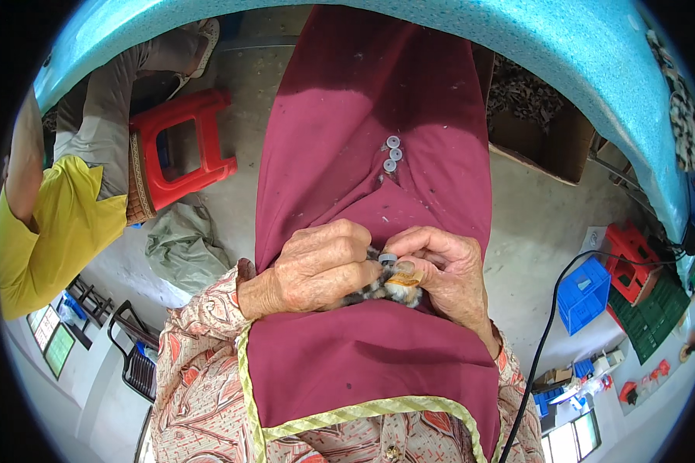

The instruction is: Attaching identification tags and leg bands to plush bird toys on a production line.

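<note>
My left hand (320, 266) is closed over a small fluffy black-and-white piece (372, 288), just above my lap. My right hand (449, 270) pinches the same piece from the other side, its thumb and forefinger bent. Between the fingertips shows a small greyish round cap (388, 259). A tan-orange strip (406, 273) sits at my right thumb; whether it wraps the thumb or belongs to the piece I cannot tell. Farther out on my maroon apron (378, 77) lie three small translucent round caps (394, 154) in a short row. My fingers cover much of the fluffy piece.
A blue speckled table edge (409, 17) curves across the far side, with grey-white fluffy material (683, 119) at right. A cardboard box (544, 147) stands beneath. Left are a red stool (181, 147) and a seated person in yellow (66, 224). A black cable (544, 347) hangs right.
</note>
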The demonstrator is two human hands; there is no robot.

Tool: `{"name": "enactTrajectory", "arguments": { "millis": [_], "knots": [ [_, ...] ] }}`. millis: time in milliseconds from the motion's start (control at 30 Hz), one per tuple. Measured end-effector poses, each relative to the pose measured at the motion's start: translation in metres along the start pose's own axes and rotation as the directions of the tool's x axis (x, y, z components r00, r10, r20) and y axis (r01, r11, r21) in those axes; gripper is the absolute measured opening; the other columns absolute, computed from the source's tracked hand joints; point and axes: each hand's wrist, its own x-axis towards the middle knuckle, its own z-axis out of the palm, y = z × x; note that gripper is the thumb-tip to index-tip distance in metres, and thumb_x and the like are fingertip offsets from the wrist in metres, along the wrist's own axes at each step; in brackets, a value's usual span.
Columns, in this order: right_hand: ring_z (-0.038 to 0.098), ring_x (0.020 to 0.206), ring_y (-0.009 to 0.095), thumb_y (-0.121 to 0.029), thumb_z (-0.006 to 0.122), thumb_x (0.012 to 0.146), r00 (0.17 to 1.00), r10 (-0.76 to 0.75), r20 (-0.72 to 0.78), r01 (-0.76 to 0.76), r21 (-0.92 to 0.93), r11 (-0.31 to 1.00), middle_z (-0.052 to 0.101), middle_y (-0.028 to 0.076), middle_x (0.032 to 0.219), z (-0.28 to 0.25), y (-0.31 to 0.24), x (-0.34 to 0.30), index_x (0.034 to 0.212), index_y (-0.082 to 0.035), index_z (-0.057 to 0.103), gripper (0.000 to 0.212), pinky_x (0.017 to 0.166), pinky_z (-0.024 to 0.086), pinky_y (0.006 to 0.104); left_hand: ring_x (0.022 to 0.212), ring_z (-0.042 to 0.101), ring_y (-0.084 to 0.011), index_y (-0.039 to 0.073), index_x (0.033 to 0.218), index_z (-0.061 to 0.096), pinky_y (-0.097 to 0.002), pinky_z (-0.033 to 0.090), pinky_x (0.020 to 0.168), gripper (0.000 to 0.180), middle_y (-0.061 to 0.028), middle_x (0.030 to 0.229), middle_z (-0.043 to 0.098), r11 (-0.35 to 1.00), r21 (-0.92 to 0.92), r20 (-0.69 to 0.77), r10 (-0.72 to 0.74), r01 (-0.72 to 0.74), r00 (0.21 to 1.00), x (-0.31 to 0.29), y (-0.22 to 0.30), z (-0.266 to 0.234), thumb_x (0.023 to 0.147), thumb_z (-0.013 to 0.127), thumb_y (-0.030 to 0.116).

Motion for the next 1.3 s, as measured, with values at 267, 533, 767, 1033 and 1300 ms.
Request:
{"name": "enactTrajectory", "arguments": {
  "millis": [267,533,767,1033,1300],
  "knots": [
    [0.060,0.083,0.010,-0.002,0.063,0.085,0.999,-0.047,0.007,0.047,0.008,0.999,0.065,0.008,0.094,-0.005,0.003,-0.001,0.099,0.006,0.063,0.016,0.073,0.051,0.0211,0.066,0.057,-0.0223,0.000,0.074,0.060,-0.0306,0.045,0.049,0.025,-0.0063,0.069,0.048,1.000,0.010,-0.042,-0.006,0.006,0.999,0.001,0.001,0.005,0.051,0.064,0.005],
    [0.060,0.082,0.011,-0.006,0.063,0.085,0.994,-0.102,-0.025,0.100,-0.066,0.993,0.064,0.009,0.094,-0.004,0.000,-0.003,0.096,0.006,0.064,0.016,0.073,0.049,0.0233,0.062,0.055,-0.0203,0.001,0.072,0.059,-0.0292,0.043,0.046,0.022,-0.0054,0.067,0.046,0.999,0.025,-0.060,-0.040,0.041,0.997,0.006,0.001,0.013,0.051,0.064,0.004],
    [0.060,0.085,0.010,-0.009,0.062,0.087,0.987,-0.160,-0.018,0.153,-0.206,0.966,0.064,0.009,0.095,0.000,0.005,0.002,0.094,0.005,0.063,0.015,0.073,0.049,0.0221,0.069,0.060,-0.0244,-0.003,0.087,0.064,-0.0314,0.049,0.057,0.031,-0.0113,0.075,0.058,0.969,0.040,-0.193,-0.232,0.244,0.953,-0.008,0.003,0.015,0.066,0.078,0.015],
    [0.060,0.083,0.008,0.009,0.054,0.086,0.985,-0.127,-0.114,0.107,-0.170,0.980,0.064,0.005,0.091,-0.003,0.013,0.016,0.090,0.003,0.059,0.009,0.071,0.049,0.0214,0.075,0.066,-0.0238,-0.002,0.090,0.067,-0.0330,0.053,0.066,0.030,-0.0114,0.082,0.067,0.917,-0.060,-0.103,-0.399,0.395,0.911,-0.002,-0.003,0.017,0.070,0.076,0.018],
    [0.059,0.084,0.011,-0.013,0.066,0.086,0.966,-0.257,0.036,0.259,-0.139,0.956,0.063,0.007,0.091,0.007,-0.012,0.076,0.103,0.001,0.054,0.025,0.075,0.049,0.0238,0.071,0.059,-0.0077,-0.001,0.093,0.064,-0.0253,0.049,0.063,0.024,-0.0054,0.076,0.066,0.566,-0.364,-0.131,-0.817,0.739,0.561,0.008,-0.041,-0.014,0.072,0.074,0.007]
  ]
}}
